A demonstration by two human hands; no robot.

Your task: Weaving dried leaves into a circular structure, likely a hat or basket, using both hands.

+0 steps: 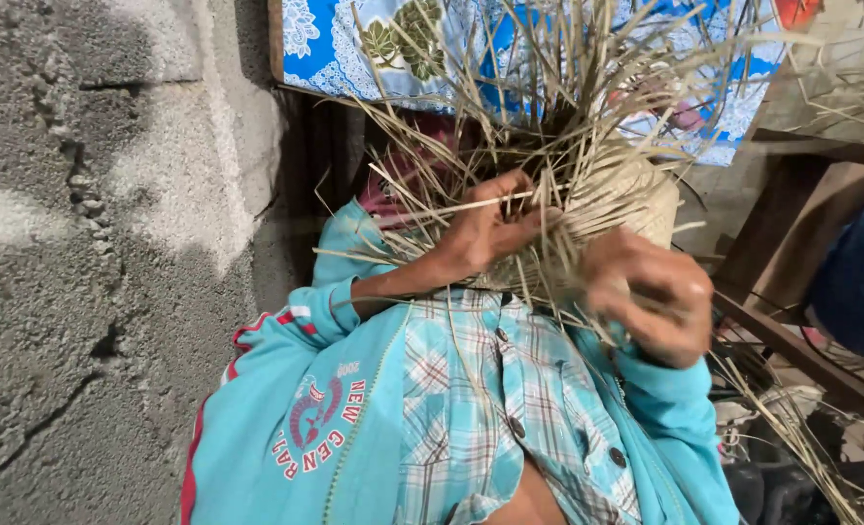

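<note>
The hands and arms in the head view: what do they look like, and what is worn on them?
Both hands, left hand and right hand, are bare, with no gloves or rings visible. The arms wear turquoise jacket sleeves pushed up the forearm; the left sleeve has red-and-white stripes.

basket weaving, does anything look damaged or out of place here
Nothing looks damaged. The half-woven basket bristles with loose straw strips at its unfinished edge. The left hand pinches one strip and the right hand grips the basket's side. Stray strips lie lower right.
</note>
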